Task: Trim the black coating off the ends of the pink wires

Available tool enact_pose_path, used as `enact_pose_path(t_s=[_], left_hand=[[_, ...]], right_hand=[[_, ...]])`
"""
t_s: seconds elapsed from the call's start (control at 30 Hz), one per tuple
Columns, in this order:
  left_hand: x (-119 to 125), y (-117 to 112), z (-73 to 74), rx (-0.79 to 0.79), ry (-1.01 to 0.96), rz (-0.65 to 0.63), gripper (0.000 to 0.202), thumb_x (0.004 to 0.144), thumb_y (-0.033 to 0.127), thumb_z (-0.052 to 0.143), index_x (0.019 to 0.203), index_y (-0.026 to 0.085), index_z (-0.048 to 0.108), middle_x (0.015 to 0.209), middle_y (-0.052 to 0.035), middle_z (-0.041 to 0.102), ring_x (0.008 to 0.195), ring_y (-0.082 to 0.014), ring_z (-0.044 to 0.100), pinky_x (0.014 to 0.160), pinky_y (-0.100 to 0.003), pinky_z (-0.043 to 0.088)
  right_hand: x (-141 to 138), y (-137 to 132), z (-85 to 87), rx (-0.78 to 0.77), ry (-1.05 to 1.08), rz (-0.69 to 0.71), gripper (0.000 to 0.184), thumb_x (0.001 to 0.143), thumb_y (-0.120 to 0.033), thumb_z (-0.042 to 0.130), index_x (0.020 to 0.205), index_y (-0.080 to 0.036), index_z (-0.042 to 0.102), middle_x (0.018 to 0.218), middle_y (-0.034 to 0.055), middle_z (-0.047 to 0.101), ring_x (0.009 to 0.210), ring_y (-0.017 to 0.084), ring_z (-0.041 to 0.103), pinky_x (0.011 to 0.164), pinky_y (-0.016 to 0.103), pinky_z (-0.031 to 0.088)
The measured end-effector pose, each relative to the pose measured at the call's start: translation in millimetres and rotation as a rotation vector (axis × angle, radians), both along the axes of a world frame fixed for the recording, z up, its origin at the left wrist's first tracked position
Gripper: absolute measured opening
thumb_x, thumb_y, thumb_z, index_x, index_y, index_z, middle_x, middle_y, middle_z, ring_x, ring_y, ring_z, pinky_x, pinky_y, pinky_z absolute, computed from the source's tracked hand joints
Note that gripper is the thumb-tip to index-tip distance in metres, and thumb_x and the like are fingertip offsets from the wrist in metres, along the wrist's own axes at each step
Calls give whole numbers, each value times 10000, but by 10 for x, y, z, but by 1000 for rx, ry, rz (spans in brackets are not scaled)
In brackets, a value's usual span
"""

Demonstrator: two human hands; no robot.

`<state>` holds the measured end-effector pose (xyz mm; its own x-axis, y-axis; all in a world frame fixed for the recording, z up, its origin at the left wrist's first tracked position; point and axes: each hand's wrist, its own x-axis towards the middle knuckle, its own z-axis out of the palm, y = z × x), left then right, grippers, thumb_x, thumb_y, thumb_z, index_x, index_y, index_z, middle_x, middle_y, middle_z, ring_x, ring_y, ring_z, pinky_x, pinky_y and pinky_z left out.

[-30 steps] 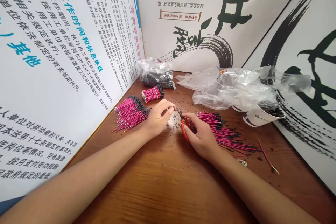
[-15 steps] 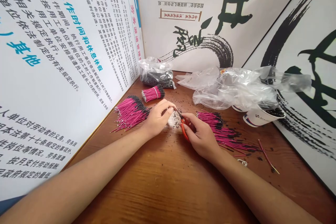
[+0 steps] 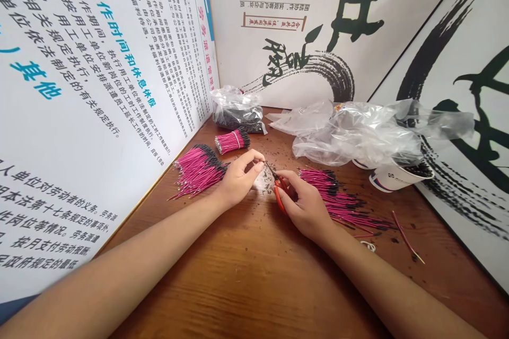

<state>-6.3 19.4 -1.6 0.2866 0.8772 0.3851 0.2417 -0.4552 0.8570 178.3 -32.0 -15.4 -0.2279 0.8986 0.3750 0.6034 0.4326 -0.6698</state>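
My left hand (image 3: 241, 176) is closed in a pinch, thumb and forefinger together; anything between them is too small or hidden to name. Red-handled scissors (image 3: 279, 197) with slim dark blades are gripped in my right hand (image 3: 303, 202). Their tip points up and left and reaches the left fingertips. Beneath lies a whitish patch scattered with tiny dark bits (image 3: 263, 183). Beside my left wrist is a pile of pink wires with black ends (image 3: 198, 172). A second pile of such wires (image 3: 350, 206) spreads out to the right of my right hand.
A banded bundle of pink wires (image 3: 232, 141) lies behind the left pile. Farther back sits a clear bag of black pieces (image 3: 238, 114). Crumpled plastic bags (image 3: 350, 130) partly cover paper cups (image 3: 392, 178). One loose wire (image 3: 404, 233) and white bands (image 3: 368, 246) lie right. Printed panels surround the table.
Both hands stay nearly in place. The scissors' blades and the left fingertips have shifted only slightly against each other. The piles and bags look the same.
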Motion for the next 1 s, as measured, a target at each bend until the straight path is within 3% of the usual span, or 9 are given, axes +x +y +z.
enact_pose_path(t_s=[1.0], left_hand=[[3, 20, -9, -1, -6, -14, 164, 927, 270, 459, 877, 169, 577, 797, -1, 542, 777, -147, 514, 756, -271, 403]], right_hand=[[8, 7, 4, 10, 26, 10, 255, 951, -231, 514, 1190, -218, 602, 922, 18, 692, 754, 173, 623, 664, 259, 421]])
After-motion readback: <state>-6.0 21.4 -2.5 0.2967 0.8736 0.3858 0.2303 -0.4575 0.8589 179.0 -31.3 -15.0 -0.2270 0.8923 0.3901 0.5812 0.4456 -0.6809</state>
